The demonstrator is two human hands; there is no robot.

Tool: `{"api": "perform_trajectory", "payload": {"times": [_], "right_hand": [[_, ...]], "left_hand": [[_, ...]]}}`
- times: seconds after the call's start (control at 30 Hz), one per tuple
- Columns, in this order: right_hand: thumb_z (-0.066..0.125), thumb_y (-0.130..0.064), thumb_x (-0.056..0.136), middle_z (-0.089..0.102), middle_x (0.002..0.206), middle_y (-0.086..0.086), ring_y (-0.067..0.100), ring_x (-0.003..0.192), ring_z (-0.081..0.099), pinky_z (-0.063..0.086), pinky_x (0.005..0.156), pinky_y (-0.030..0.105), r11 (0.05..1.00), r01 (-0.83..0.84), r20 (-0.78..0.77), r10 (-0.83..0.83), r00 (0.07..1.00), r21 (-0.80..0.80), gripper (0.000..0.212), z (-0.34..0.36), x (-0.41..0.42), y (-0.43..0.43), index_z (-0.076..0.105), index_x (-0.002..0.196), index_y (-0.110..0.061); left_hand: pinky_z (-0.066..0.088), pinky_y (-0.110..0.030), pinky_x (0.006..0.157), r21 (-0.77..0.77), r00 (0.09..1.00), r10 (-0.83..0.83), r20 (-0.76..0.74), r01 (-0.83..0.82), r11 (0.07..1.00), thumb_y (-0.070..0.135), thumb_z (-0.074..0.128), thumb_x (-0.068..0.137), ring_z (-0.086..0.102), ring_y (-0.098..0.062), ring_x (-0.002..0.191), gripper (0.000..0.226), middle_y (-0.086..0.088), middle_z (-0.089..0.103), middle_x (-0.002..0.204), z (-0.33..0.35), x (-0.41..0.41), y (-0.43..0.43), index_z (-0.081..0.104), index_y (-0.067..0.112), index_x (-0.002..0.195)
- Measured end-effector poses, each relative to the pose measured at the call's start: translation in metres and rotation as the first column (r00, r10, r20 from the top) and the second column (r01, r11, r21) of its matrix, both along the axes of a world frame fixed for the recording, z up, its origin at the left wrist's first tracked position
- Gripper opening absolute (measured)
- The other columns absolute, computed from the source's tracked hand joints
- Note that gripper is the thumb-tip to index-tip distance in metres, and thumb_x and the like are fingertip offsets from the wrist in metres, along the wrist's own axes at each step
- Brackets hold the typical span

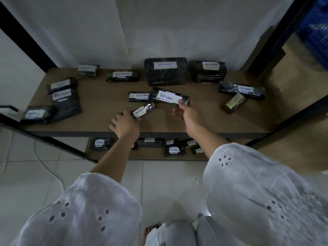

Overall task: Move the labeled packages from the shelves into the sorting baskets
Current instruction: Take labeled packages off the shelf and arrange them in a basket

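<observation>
Head view looks down on two forearms reaching out of wide white sleeves (257,183) toward the upper shelf (99,107), a brown board across the middle of the frame. The left hand (124,122), just left of centre, lies knuckles-up near the shelf's front edge. Its grip is closed round the near end of a small package (144,110) labelled RETURN, which angles up and to the right; the fingertips are hidden under the hand. The right hand (186,113), just right of centre, has its thumb on top, and its grip pinches the right end of a longer package (167,97), also labelled RETURN. That package overlaps the right end of a flat package (138,96) lying on the board; whether the two touch cannot be told. Other dark labelled packages lie along the shelf's back and sides, and the labels at far left are too blurred to read. Below, the lower shelf (147,158) shows only its front strip, its packages partly hidden by the upper board and the left forearm. A blue basket (315,22) at upper right is cut off by the frame edge.
</observation>
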State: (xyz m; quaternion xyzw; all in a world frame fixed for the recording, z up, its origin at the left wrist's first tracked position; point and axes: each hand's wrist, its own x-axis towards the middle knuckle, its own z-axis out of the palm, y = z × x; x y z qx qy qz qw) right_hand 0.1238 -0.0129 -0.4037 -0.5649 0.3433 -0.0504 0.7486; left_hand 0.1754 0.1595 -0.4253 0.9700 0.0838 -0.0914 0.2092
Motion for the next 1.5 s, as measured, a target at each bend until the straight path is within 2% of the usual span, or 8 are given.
{"api": "perform_trajectory", "payload": {"times": [0.17,0.53,0.63,0.73,0.87,1.07,1.23,1.5], "right_hand": [[0.049,-0.025,0.098,0.064,0.064,-0.005,0.008,0.056,0.058,0.034,0.056,0.025,0.994,0.054,-0.063,-0.049,0.997,0.094,0.009,0.03,-0.018,-0.001,0.057,0.098,-0.02],[0.048,-0.025,0.096,0.053,0.056,-0.004,0.012,0.053,0.048,0.036,0.062,0.027,0.98,0.138,-0.043,-0.133,0.99,0.142,0.018,0.147,-0.095,0.007,0.056,0.083,-0.017],[0.045,-0.025,0.096,0.048,0.054,-0.004,0.012,0.05,0.045,0.036,0.061,0.027,0.972,0.164,0.009,-0.168,0.986,0.171,0.02,0.172,-0.117,-0.002,0.052,0.079,-0.017],[0.044,-0.024,0.096,0.044,0.048,-0.005,0.01,0.045,0.042,0.038,0.057,0.025,0.958,0.198,0.039,-0.21,0.977,0.209,0.024,0.191,-0.145,-0.027,0.052,0.076,-0.016],[0.044,-0.028,0.097,0.047,0.042,-0.008,0.004,0.037,0.041,0.039,0.05,0.021,0.952,0.235,0.056,-0.25,0.967,0.196,0.024,0.209,-0.202,-0.083,0.057,0.08,-0.016],[0.038,-0.032,0.1,0.05,0.043,-0.012,0.001,0.029,0.036,0.037,0.042,0.015,0.945,0.296,0.061,-0.307,0.95,0.141,0.028,0.231,-0.302,-0.187,0.053,0.078,-0.022],[0.037,-0.033,0.1,0.041,0.039,-0.009,0.003,0.028,0.036,0.03,0.051,0.023,0.933,0.349,0.094,-0.357,0.93,0.087,0.034,0.248,-0.366,-0.27,0.055,0.074,-0.02],[0.039,-0.037,0.1,0.04,0.036,-0.009,0.01,0.044,0.038,0.035,0.048,0.021,0.907,0.418,0.119,-0.42,0.899,0.046,0.033,0.269,-0.397,-0.409,0.054,0.075,-0.019]], "left_hand": [[0.042,-0.034,0.092,-0.499,0.972,-0.219,-0.091,0.146,0.854,0.021,0.064,0.087,0.051,-0.022,0.113,0.043,-0.007,0.051,0.128,0.031,-0.026,0.014,0.048,0.019,0.127],[0.035,-0.027,0.103,-0.661,0.892,-0.439,-0.11,0.264,0.702,0.009,0.039,0.098,0.044,-0.013,0.103,0.034,-0.004,0.035,0.116,0.16,-0.117,0.026,0.054,0.023,0.125],[0.042,-0.03,0.085,-0.722,0.898,-0.433,-0.078,0.249,0.645,0.003,0.033,0.097,0.047,-0.007,0.084,0.04,-0.009,0.043,0.11,0.182,-0.141,0.013,0.059,0.021,0.121],[0.039,-0.01,0.058,-0.762,0.897,-0.442,0.028,0.305,0.572,0.002,0.031,0.1,0.042,-0.007,0.071,0.036,-0.003,0.041,0.09,0.202,-0.173,-0.009,0.06,0.017,0.116],[0.042,-0.012,0.08,-0.751,0.879,-0.467,0.096,0.371,0.545,0.015,0.033,0.103,0.049,-0.009,0.089,0.032,-0.003,0.046,0.1,0.22,-0.231,-0.057,0.06,0.03,0.109],[0.041,-0.005,0.066,-0.804,0.863,-0.499,0.085,0.355,0.478,0.012,0.045,0.099,0.056,0.011,0.079,0.025,0.012,0.061,0.098,0.246,-0.324,-0.151,0.061,0.028,0.11],[0.048,-0.018,0.078,-0.847,0.841,-0.542,-0.005,0.285,0.449,0.016,0.057,0.093,0.06,-0.007,0.099,0.024,0.006,0.067,0.107,0.261,-0.367,-0.23,0.066,0.035,0.106],[0.05,-0.017,0.062,-0.929,0.801,-0.597,-0.053,0.179,0.323,0.008,0.061,0.088,0.062,-0.011,0.076,0.016,-0.005,0.068,0.091,0.274,-0.375,-0.38,0.069,0.019,0.097]]}}
